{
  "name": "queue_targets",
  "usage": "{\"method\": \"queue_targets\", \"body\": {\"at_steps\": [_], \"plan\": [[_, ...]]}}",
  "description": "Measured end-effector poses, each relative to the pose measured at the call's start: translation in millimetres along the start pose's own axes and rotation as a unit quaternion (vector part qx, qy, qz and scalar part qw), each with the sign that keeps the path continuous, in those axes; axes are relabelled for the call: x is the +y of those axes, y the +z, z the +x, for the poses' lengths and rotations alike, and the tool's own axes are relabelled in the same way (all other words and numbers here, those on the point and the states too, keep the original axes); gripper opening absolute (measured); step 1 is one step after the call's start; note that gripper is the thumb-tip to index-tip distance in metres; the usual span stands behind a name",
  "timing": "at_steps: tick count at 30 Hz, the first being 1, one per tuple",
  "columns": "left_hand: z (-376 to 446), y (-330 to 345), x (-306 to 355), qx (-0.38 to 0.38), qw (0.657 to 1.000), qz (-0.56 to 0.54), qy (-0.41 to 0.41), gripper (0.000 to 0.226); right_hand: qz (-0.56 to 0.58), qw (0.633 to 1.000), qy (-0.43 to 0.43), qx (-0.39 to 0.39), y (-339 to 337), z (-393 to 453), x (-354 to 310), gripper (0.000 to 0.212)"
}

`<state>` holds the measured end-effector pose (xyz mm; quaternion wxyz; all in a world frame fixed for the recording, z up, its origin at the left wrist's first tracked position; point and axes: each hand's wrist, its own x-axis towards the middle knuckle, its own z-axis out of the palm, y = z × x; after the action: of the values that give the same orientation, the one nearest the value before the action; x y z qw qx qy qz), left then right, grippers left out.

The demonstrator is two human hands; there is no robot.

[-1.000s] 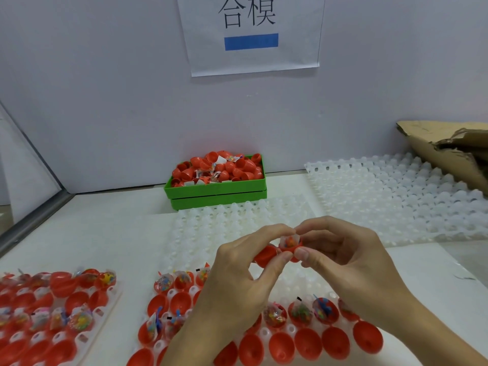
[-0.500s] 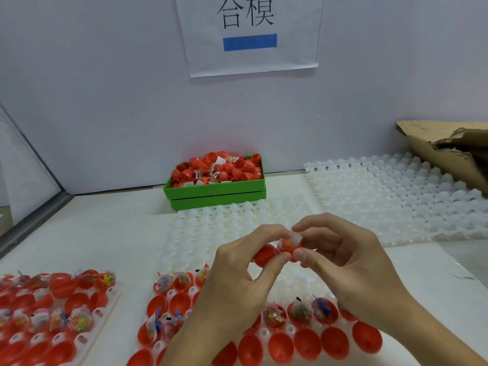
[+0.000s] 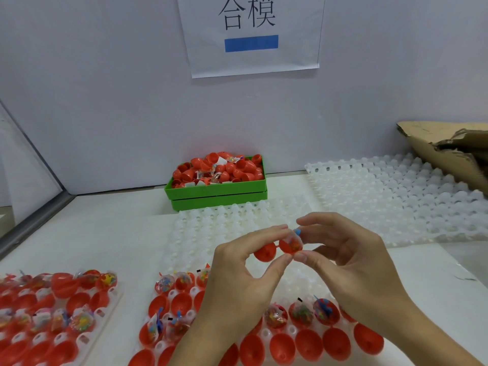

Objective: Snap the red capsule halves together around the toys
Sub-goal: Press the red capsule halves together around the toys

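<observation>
Filled capsule half (image 3: pixel 290 247), its toy bag (image 3: pixel 295 237) protruding, and empty half (image 3: pixel 264 252) held above the white tray (image 3: pixel 237 220), pinched by left hand (image 3: pixel 237 281) and right hand (image 3: pixel 351 262). Likely fault: bag film caught in the seam, preventing a full snap.

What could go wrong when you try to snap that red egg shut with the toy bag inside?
The clear toy bag pokes above the rim of the red half pinched between the left hand and right hand, so plastic might get trapped in the seam. The empty half sits off to the side, so it could go on crooked or slip down onto the white tray.
</observation>
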<state>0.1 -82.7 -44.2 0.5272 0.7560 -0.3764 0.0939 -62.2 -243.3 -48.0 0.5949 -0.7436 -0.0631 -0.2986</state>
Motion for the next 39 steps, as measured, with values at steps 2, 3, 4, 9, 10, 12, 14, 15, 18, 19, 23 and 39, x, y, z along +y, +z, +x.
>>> {"method": "queue_targets", "body": {"at_steps": [2, 3, 4, 9, 10, 12, 14, 15, 18, 19, 23, 39], "plan": [[-1, 1, 1, -0.004, 1.000, 0.007, 0.002, 0.032, -0.004, 1.000, -0.005, 0.002, 1, 0, 2, 0.038], [-1, 2, 1, -0.006, 1.000, 0.001, -0.001, 0.031, -0.008, 1.000, -0.006, 0.003, 1, -1, 4, 0.042], [-1, 2, 0, -0.008, 1.000, -0.007, -0.006, 0.029, -0.012, 1.000, -0.008, 0.005, 1, -1, 5, 0.045], [-1, 4, 2, -0.003, 1.000, 0.001, -0.013, 0.024, -0.017, 0.999, -0.034, 0.011, 4, -3, 7, 0.043], [-1, 4, 3, -0.001, 1.000, 0.005, -0.012, 0.023, -0.018, 0.999, -0.042, 0.010, 5, -3, 7, 0.041], [-1, 5, 3, 0.002, 1.000, 0.008, -0.012, 0.020, -0.026, 0.998, -0.057, 0.008, 5, -3, 7, 0.041], [-1, 5, 3, 0.009, 1.000, 0.004, -0.017, 0.017, -0.035, 0.997, -0.069, 0.007, 6, -3, 10, 0.043], [-1, 6, 2, 0.014, 1.000, 0.001, -0.020, 0.015, -0.039, 0.996, -0.074, 0.006, 7, -3, 11, 0.044], [0, 7, 2, 0.030, 0.999, -0.012, -0.030, 0.013, -0.045, 0.995, -0.088, 0.001, 8, -4, 13, 0.043], [0, 7, 1, 0.036, 0.999, -0.017, -0.035, 0.013, -0.047, 0.995, -0.092, 0.001, 7, -4, 13, 0.040], [0, 7, -1, 0.050, 0.997, -0.041, -0.049, 0.012, -0.072, 0.991, -0.109, 0.001, 6, -4, 15, 0.027], [-1, 9, 3, 0.053, 0.995, -0.065, -0.051, 0.015, -0.075, 0.993, -0.094, 0.007, 6, -3, 12, 0.027]]}}
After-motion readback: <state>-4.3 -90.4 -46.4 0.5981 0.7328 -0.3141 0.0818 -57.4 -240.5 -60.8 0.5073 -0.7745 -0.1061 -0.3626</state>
